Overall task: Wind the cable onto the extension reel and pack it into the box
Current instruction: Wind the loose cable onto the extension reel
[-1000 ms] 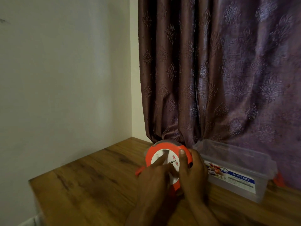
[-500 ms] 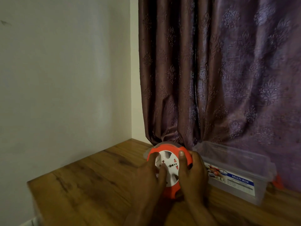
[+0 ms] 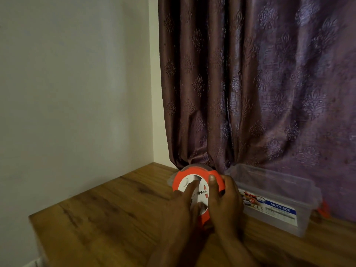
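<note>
An orange extension reel (image 3: 182,176) with a white socket face stands tilted on the wooden table (image 3: 107,214), near the back. My right hand (image 3: 227,201) grips its right rim, thumb on the front. My left hand (image 3: 181,207) lies across the white face with a finger pressed on it. A clear plastic box (image 3: 279,201) labelled "MULTI-BOX" sits open just right of the reel, apart from it. No loose cable shows.
A purple patterned curtain (image 3: 250,83) hangs behind the reel and box. A white wall (image 3: 77,93) bounds the table on the left. Something orange (image 3: 323,209) peeks out behind the box's right end. The table's left edge (image 3: 34,226) is close.
My left hand's fingers have shifted around the white face, from the upper middle to the left part. The reel has turned slightly in place. My right hand keeps its hold.
</note>
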{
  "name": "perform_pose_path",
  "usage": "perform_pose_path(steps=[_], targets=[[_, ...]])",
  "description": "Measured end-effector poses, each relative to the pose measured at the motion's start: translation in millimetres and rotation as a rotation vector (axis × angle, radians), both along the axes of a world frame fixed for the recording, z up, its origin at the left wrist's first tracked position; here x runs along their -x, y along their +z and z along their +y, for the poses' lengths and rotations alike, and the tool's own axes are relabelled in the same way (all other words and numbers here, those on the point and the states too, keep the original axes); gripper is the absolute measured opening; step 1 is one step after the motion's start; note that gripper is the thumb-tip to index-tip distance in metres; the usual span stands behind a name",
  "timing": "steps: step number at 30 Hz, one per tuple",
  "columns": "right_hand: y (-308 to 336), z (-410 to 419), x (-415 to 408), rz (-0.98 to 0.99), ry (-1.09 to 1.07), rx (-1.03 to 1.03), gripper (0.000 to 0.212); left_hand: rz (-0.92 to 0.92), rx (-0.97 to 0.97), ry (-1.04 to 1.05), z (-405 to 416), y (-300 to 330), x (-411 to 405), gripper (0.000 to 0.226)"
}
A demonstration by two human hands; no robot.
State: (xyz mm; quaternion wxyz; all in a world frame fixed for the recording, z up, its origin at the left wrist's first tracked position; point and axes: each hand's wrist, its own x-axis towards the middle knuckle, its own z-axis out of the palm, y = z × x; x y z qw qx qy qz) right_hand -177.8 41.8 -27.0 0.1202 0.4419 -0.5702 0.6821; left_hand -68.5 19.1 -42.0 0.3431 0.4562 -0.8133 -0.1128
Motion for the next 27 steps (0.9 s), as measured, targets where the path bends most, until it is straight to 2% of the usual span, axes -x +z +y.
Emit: perform_pose_path(steps=[6,9,13,16,22,27], targets=[[0,2,-1,-0.013,0.037,-0.024,0.035,-0.005,-0.001,-0.046,7,4,0,0.064],[0,3,0,-0.017,0.034,-0.031,0.033,0.084,0.121,-0.092,13,9,-2,0.052],[0,4,0,-0.018,0.041,-0.052,0.039,0.052,0.178,-0.090,15,13,-5,0.044],[0,4,-1,-0.010,0.046,-0.056,0.044,0.054,0.194,-0.087,16,16,-7,0.038],[0,3,-2,-0.024,0.075,-0.061,0.037,0.005,0.198,-0.064,14,18,-9,0.031],[-2,2,0,-0.032,0.094,-0.070,0.043,-0.071,0.189,-0.057,9,19,-9,0.024]])
